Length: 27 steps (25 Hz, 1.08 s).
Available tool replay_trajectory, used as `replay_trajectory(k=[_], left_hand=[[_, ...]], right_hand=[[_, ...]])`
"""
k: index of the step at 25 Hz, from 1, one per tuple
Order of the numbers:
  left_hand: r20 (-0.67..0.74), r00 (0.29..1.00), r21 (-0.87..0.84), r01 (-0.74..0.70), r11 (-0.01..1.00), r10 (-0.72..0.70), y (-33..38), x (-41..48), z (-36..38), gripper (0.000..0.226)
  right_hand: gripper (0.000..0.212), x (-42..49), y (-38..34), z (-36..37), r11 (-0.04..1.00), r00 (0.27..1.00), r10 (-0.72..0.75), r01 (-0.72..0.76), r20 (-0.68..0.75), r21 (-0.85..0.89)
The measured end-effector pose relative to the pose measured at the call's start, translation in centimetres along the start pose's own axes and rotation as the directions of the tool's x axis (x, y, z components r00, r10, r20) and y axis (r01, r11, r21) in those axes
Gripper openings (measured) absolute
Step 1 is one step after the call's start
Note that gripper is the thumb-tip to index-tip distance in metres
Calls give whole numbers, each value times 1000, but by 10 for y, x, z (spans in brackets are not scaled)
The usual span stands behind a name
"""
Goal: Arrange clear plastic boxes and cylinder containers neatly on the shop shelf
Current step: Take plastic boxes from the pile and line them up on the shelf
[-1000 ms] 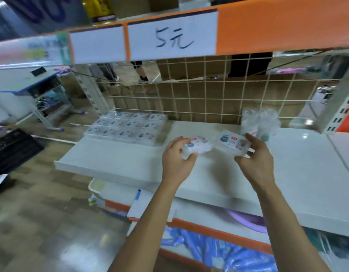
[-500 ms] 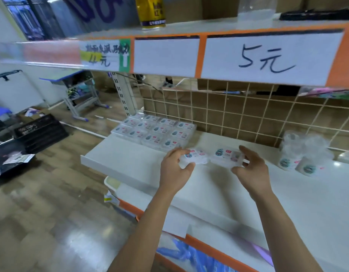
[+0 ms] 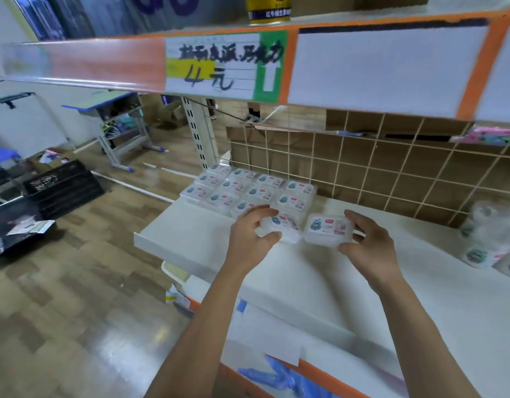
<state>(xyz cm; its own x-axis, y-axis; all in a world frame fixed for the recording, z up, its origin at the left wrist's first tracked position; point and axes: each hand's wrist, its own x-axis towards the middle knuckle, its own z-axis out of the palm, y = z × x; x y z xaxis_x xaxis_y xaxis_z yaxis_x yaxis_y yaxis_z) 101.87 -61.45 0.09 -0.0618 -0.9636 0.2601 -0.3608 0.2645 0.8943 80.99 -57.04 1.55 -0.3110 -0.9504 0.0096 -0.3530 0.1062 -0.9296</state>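
"4元" on shelf-edge price tag

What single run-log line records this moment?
left hand: grips clear box | right hand: grips second clear box | box block: shelf left end | cylinder containers: right

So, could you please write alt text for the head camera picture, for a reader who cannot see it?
A person's left hand grips one clear plastic box and the right hand grips a second box over a white shelf, next to a tidy block of boxes. Wrapped cylinder containers stand far right.
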Motion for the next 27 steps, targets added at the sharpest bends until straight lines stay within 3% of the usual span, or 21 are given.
replay_trajectory(k=[7, 14, 22, 27], left_hand=[[169, 983, -1, -66, 998, 65, -39, 42, -73, 36], [166, 986, -41, -10, 999, 17, -95, 70, -155, 36], [223, 972, -18, 76, 997, -71, -132, 94, -201, 38], [182, 971, 16, 152, 988, -152, -150, 99, -213, 42]], right_hand=[[63, -2, -29, 82, 997, 998, -3, 8, -60, 82], [64, -8, -39, 152, 1000, 994, 4, -5, -110, -5], [63, -9, -47, 219, 963, 1000, -30, 26, -9, -268], [63, -7, -50, 247, 908, 997, -69, 79, 39, -411]])
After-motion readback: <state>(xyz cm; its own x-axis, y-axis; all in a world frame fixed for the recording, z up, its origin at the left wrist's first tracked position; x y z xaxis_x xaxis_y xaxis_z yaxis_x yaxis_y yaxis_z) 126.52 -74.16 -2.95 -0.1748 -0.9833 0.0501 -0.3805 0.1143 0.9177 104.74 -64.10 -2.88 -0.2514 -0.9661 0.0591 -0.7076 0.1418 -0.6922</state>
